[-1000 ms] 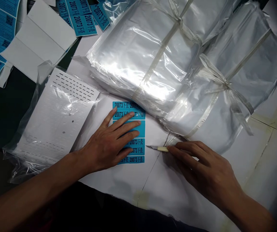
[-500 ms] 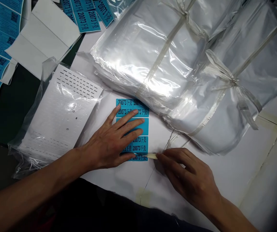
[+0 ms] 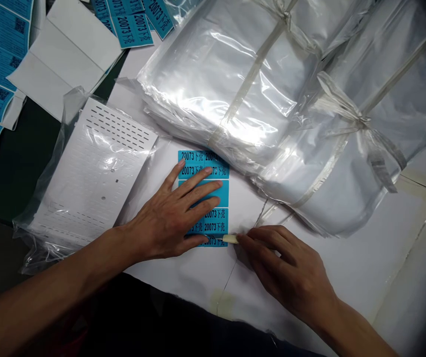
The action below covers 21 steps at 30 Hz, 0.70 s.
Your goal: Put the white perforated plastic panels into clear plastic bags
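the left hand [image 3: 168, 218] lies flat with its fingers spread, palm down on a blue label sheet [image 3: 224, 196], pressing it and grasping nothing. the sheet sits near the middle of the scene, on white paper [image 3: 183, 275] that covers the work surface. rows printed "20073下壳" show at its far and near ends, with a plain blue strip between them, partly under the fingers.

the right hand [image 3: 290, 270], to the right of the sheet, is closed on a small knife [image 3: 230, 239], pinching its pale handle between thumb and fingers. the thin blade points left over the nearest rows of labels, its tip close to the left thumb [image 3: 195, 242]; whether it touches the sheet is hard to tell.

to the left of the sheet, a white slotted panel [image 3: 97, 163] lies inside a clear plastic bag [image 3: 36, 258]. on the far side, just beyond the labels, rests a stack of clear bags [image 3: 213, 84] tied with a pale strip [image 3: 244, 91]; a second tied stack [image 3: 354, 168] lies to its right. at the far left are printed blue sheets [image 3: 2, 62], a creased white sheet [image 3: 67, 42] and more blue labels [image 3: 134, 29].
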Available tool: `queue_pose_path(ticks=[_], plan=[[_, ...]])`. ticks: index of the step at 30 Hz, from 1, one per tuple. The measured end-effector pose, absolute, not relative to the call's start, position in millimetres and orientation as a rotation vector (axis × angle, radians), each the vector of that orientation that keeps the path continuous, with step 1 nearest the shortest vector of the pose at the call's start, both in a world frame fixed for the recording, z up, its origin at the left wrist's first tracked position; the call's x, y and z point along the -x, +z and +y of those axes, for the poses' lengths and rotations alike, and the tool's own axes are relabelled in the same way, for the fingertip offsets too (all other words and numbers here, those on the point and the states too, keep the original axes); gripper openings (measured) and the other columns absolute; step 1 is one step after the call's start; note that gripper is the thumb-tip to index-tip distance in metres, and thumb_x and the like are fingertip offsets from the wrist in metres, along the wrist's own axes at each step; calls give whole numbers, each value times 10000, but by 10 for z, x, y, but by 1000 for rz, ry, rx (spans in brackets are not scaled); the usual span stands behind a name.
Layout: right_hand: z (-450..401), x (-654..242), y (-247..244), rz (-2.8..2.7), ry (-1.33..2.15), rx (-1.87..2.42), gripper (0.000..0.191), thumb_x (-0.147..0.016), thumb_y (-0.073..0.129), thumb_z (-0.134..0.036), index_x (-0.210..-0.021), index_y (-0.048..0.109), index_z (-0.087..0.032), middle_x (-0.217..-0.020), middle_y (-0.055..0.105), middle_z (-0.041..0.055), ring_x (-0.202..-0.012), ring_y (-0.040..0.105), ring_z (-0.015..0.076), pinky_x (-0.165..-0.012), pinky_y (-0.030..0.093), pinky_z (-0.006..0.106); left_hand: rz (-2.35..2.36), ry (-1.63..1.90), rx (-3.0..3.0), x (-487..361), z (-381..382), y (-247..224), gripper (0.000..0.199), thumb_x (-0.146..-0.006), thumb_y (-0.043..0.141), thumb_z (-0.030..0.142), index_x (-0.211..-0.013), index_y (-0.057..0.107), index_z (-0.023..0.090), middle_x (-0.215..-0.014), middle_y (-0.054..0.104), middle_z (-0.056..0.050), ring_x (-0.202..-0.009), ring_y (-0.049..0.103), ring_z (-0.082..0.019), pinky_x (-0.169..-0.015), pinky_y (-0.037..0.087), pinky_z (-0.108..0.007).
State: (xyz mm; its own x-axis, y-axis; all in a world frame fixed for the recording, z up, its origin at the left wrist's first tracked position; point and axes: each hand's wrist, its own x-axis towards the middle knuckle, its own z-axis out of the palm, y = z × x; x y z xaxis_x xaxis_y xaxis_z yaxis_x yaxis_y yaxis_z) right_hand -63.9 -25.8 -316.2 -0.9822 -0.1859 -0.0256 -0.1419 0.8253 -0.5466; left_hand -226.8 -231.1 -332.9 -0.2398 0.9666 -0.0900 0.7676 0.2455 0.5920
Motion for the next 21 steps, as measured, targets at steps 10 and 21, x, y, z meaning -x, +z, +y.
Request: queue_pose_path(ticks=[10,21], plan=[[-242,608,-3171,2915,-875,274,375,-796,620,-76,-1153,589,-187,-954,648,82,-856,590,202,-679,521,339,2062,529,-1592,2271,-2312,-3320,575,-811,606,425,-1289,425,161,-1477,316,-114,-1398,108,-328,-1121,-14,-632],[-251,586,-3172,2895,-860,297,407,-772,641,-43,-1159,595,-160,-976,642,92,-883,565,210,-705,508,349,2058,545,-1597,2277,-2310,-3317,555,-827,586,418,-1291,418,164,-1474,319,-119,-1398,109,-326,-1116,-3,-644]])
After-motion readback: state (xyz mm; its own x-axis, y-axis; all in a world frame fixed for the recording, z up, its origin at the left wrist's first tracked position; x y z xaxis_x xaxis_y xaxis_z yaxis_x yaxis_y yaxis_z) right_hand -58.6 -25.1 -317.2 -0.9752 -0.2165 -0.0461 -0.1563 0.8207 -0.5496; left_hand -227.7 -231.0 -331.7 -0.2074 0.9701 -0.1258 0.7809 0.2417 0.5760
